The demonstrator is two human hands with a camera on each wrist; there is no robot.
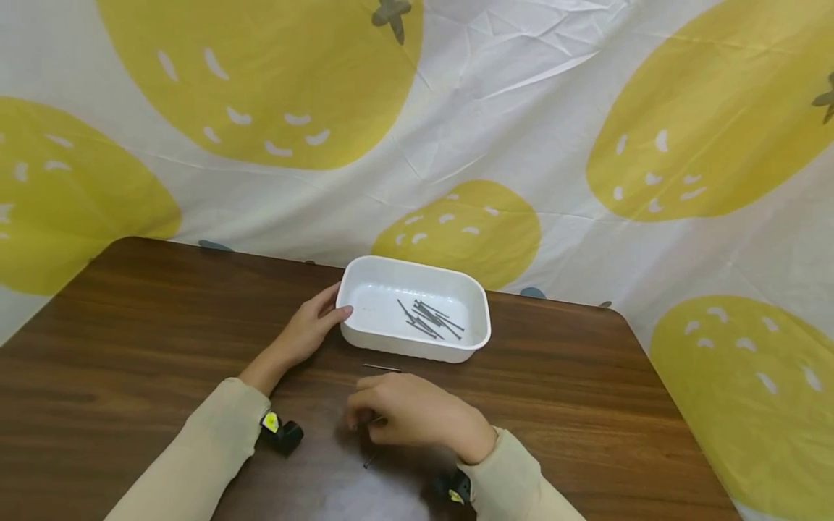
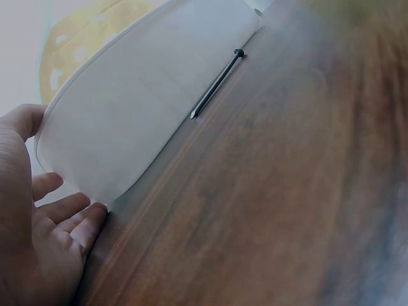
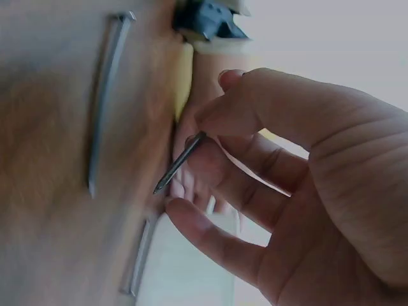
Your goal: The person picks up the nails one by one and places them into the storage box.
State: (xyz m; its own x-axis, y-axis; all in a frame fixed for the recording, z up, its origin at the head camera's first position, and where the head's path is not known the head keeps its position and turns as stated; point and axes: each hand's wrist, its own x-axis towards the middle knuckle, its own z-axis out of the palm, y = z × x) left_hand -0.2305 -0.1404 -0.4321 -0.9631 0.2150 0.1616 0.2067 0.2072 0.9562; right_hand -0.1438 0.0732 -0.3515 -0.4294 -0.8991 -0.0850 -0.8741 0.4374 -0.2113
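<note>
A white rectangular plastic tub [image 1: 404, 344] stands near the table's back edge, with several nails [image 1: 430, 320] heaped toward its right side. My left hand [image 1: 305, 331] holds the tub's left end, thumb over the rim and fingers along the outer wall. In front of the tub, my right hand [image 1: 420, 414] is over the table, pinching a nail [image 3: 180, 163] between thumb and fingertips, its pointed end sticking out. Another nail [image 3: 107, 105] lies on the wood below that hand, mostly covered by it in the head view. One more nail [image 2: 218, 83] lies close along the tub's front.
The dark wooden table [image 1: 163, 325] has rounded back corners. A white cloth [image 1: 280, 206] with large yellow fruit shapes hangs right behind it. Each wrist carries a small black camera [image 1: 284, 437].
</note>
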